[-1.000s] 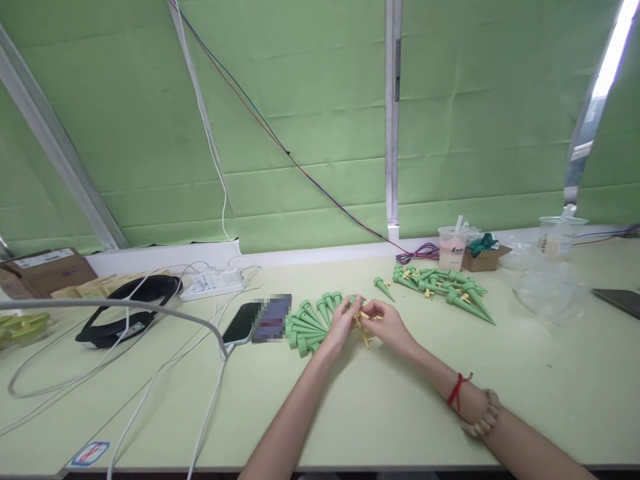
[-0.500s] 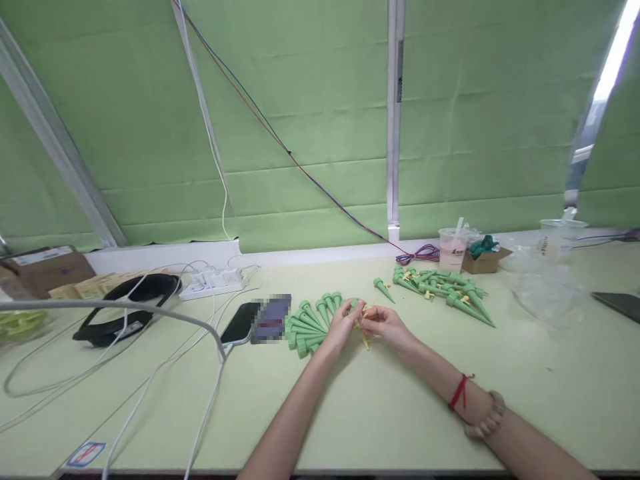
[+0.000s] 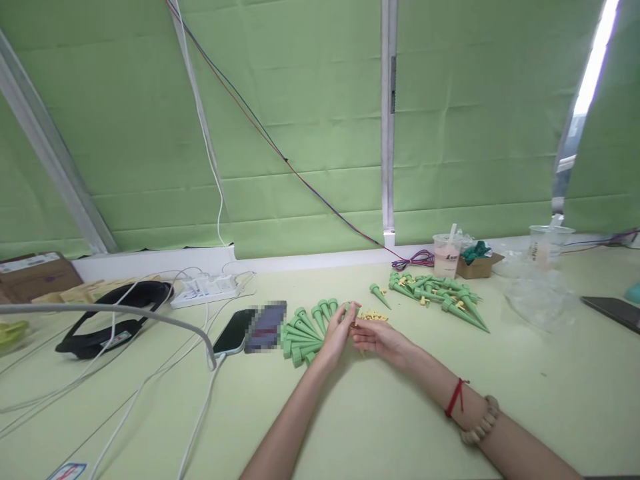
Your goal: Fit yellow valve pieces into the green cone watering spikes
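Observation:
My left hand (image 3: 338,331) and my right hand (image 3: 381,338) meet at the middle of the pale green table (image 3: 380,427). The left hand's fingers are closed round a green spike, only its tip showing. The right hand's fingers pinch toward the same spot; what they hold is too small to make out. A fan of green spikes (image 3: 304,326) lies just left of my left hand. Small yellow parts (image 3: 373,316) lie just beyond my hands. A second pile of green spikes with yellow parts (image 3: 437,292) lies farther right.
Two phones (image 3: 253,329) lie left of the spikes. A black headset (image 3: 113,319), a white power strip (image 3: 204,288) and white cables sit at the left. A pink drink cup (image 3: 446,254), a small cardboard box (image 3: 479,265) and clear plastic bags (image 3: 543,297) stand at the back right.
My hands have drawn slightly closer to me and stay together at the spike. The view has tilted a little, so everything sits lower and further left.

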### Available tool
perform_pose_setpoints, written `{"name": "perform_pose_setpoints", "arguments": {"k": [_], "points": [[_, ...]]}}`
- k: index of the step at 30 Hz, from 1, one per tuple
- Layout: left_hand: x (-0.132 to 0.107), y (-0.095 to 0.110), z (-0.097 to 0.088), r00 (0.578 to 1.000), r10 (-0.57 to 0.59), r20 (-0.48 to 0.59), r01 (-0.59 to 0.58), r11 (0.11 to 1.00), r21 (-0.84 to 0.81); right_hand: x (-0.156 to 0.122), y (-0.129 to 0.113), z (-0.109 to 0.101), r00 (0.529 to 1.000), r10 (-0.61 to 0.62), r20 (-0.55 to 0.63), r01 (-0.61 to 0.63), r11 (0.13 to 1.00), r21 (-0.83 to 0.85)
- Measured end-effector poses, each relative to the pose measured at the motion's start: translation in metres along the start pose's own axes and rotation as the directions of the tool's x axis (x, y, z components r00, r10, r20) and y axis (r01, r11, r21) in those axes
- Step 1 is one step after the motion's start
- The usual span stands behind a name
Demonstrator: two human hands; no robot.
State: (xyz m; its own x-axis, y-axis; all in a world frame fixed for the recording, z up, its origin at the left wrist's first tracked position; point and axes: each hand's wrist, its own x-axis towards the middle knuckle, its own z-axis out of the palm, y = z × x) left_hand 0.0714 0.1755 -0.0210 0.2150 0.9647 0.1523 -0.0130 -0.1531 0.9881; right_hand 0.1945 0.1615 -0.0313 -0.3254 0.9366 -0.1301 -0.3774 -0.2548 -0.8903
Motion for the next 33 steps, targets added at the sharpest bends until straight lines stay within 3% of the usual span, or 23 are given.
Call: {"name": "perform_pose_setpoints", "arguments": {"k": [3, 6, 8, 9, 10, 13, 15, 17, 20, 23, 26, 29, 31, 33], "points": [[0.001, -0.003, 0.001, 1.000, 0.010, -0.010, -0.010, 1.000, 0.023, 0.001, 0.001, -0.003, 0.983, -0.156, -0.097, 0.124, 0.953, -0.277], [0.000, -0.001, 0.003, 0.999, -0.007, -0.033, 0.007, 1.000, 0.011, 0.003, 0.003, -0.005, 0.863, -0.500, -0.079, 0.343, 0.693, -0.634], [-0.002, 0.002, 0.004, 0.999, -0.046, -0.029, 0.046, 0.999, -0.021, 0.005, 0.004, -0.006, 0.791, -0.611, -0.023, 0.417, 0.567, -0.710], [-0.002, 0.004, 0.004, 0.997, -0.071, -0.024, 0.070, 0.997, -0.037, 0.006, 0.004, -0.005, 0.795, -0.607, -0.028, 0.422, 0.585, -0.692], [-0.003, 0.006, 0.004, 0.995, -0.096, -0.017, 0.095, 0.994, -0.048, 0.006, 0.003, -0.005, 0.832, -0.553, -0.050, 0.399, 0.658, -0.638], [-0.005, 0.011, 0.004, 0.992, -0.128, 0.008, 0.129, 0.989, -0.066, 0.005, -0.001, -0.004, 0.981, -0.177, -0.079, 0.147, 0.944, -0.295], [-0.005, 0.013, 0.003, 0.992, -0.128, 0.025, 0.129, 0.988, -0.079, 0.003, -0.005, -0.004, 0.999, 0.052, 0.006, -0.051, 0.996, -0.080], [-0.006, 0.014, 0.002, 0.991, -0.124, 0.041, 0.127, 0.988, -0.092, 0.000, -0.008, -0.006, 0.987, 0.132, 0.096, -0.136, 0.990, 0.045], [-0.006, 0.016, 0.000, 0.991, -0.117, 0.065, 0.123, 0.988, -0.093, -0.002, -0.009, -0.008, 0.982, 0.119, 0.146, -0.134, 0.987, 0.091], [-0.005, 0.017, -0.001, 0.991, -0.123, 0.056, 0.126, 0.991, -0.054, 0.001, -0.007, -0.009, 0.996, 0.024, 0.089, -0.019, 0.998, -0.058], [-0.004, 0.015, -0.001, 0.992, -0.124, 0.005, 0.124, 0.992, 0.035, 0.006, 0.000, -0.009, 0.987, -0.161, -0.015, 0.150, 0.949, -0.278], [-0.002, 0.011, 0.000, 0.996, -0.084, -0.028, 0.086, 0.992, 0.089, 0.010, 0.006, -0.010, 0.940, -0.338, -0.045, 0.299, 0.881, -0.366], [-0.001, 0.009, 0.000, 0.996, -0.086, -0.035, 0.089, 0.993, 0.076, 0.011, 0.007, -0.010, 0.946, -0.322, -0.036, 0.290, 0.892, -0.347], [-0.001, 0.009, 0.000, 0.992, -0.119, -0.037, 0.121, 0.991, 0.057, 0.010, 0.005, -0.010, 0.981, -0.192, -0.022, 0.179, 0.945, -0.273]]}}
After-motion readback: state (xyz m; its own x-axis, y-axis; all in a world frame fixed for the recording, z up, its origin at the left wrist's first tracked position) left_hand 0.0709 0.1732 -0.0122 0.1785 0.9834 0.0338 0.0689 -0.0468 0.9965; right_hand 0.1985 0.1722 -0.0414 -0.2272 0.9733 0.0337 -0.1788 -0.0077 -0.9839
